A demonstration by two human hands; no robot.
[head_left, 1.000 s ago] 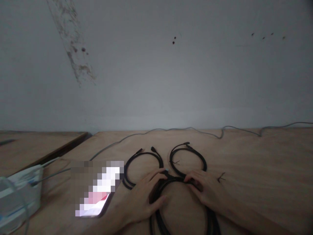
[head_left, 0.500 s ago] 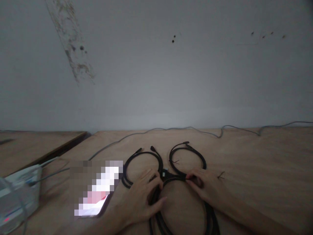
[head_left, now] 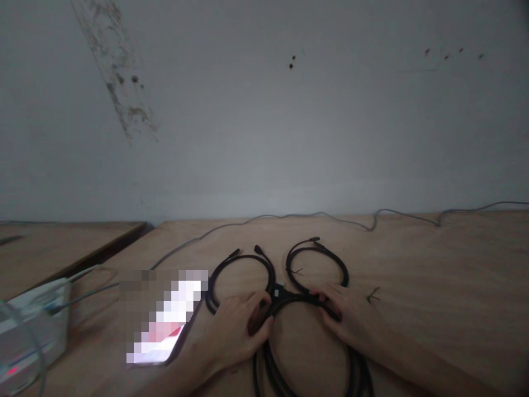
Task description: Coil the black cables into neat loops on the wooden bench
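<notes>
A large coil of black cable lies at the front, running out of the bottom of the view. My left hand curls its fingers and thumb around the coil's left side. On the upper right of that coil, my right hand is closed on the cable, fingertips partly hidden. Two smaller black loops sit behind: a left loop and a right loop, each with connector ends pointing away. Between the hands is a black connector piece with a pale label.
A lit phone, mostly pixelated, lies left of my left hand. Farther left stands a white device with cords. Thin twist ties lie on the wooden table. A grey cord runs along the back near the wall.
My left thumb has drawn in toward the fingers, closing around the cable. My right fingers have shifted slightly and wrap the cable more. The coils have barely moved.
</notes>
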